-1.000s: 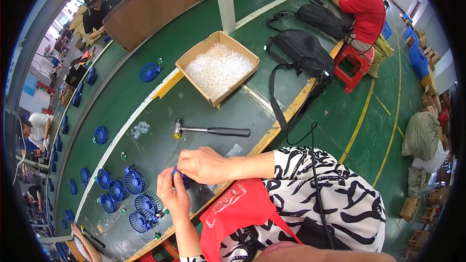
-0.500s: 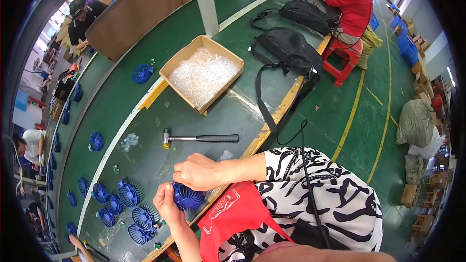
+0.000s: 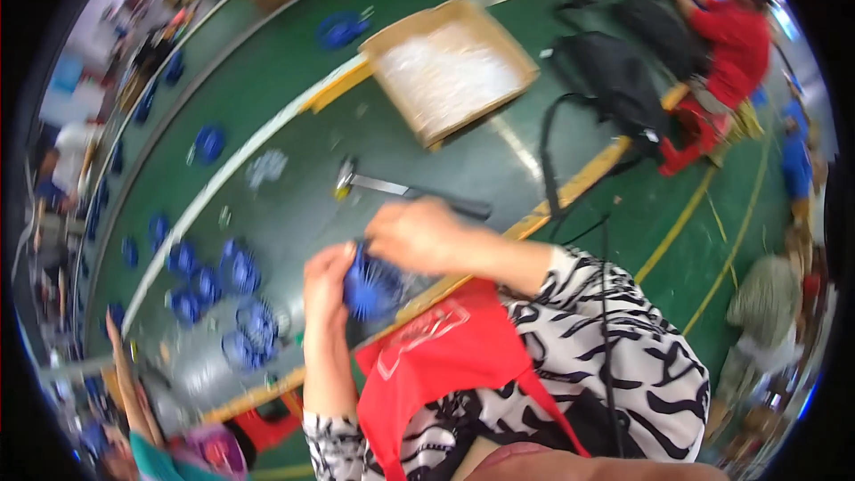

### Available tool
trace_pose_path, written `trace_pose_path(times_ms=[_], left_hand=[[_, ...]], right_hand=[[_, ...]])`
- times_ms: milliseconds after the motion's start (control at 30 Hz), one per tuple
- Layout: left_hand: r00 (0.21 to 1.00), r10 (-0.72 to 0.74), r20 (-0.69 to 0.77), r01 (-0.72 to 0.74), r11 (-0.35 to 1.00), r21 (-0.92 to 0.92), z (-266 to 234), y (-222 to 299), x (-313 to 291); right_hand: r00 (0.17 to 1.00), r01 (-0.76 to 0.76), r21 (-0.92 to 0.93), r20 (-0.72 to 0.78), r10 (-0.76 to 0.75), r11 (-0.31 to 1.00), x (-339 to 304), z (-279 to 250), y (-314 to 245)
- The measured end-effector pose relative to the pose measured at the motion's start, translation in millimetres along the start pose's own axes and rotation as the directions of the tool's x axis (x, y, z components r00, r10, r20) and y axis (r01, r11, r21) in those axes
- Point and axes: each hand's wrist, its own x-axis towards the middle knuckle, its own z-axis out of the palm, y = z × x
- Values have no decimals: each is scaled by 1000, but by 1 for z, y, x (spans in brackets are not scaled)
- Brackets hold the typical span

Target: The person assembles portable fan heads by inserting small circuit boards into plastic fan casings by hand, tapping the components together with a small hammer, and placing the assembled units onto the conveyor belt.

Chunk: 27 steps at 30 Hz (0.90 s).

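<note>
Close to the table's front edge I hold a blue slatted round housing, like a small fan cage. My left hand is closed on its left side, thumb at the upper rim. My right hand is curled at the housing's upper right, its fingers bent toward the left thumb. Motion blur hides its fingertips and anything small between them. Beyond the right hand lies a hammer with a metal shaft and dark handle. To the left, a group of similar blue housings rests on the green tabletop.
A shallow cardboard box full of clear small pieces stands at the back. Black bags lie at the right, near a person in red. Clear bits lie left of the hammer. Another person's arm reaches in at lower left.
My view has swung, so the box, hammer and bags sit farther right and higher in the picture. Both hands stay at the blue housing. More of the person at lower left shows.
</note>
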Motion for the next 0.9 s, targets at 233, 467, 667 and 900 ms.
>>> trace_pose_path(times_ms=[233,467,667,900], left_hand=[[931,286,-229,-181,903,390,-25,3,28],[682,728,-73,-336,400,853,-4,-28,-26],[724,677,-132,-310,490,815,-5,-33,-34],[722,680,-131,-312,489,815,-2,-31,-31]], right_hand=[[981,-166,-331,-155,120,929,11,-19,38],[996,-74,-357,-66,54,931,29,0,38],[999,26,-20,-44,-27,999,21,-7,1],[985,171,-128,15,-171,977,9,18,-15]])
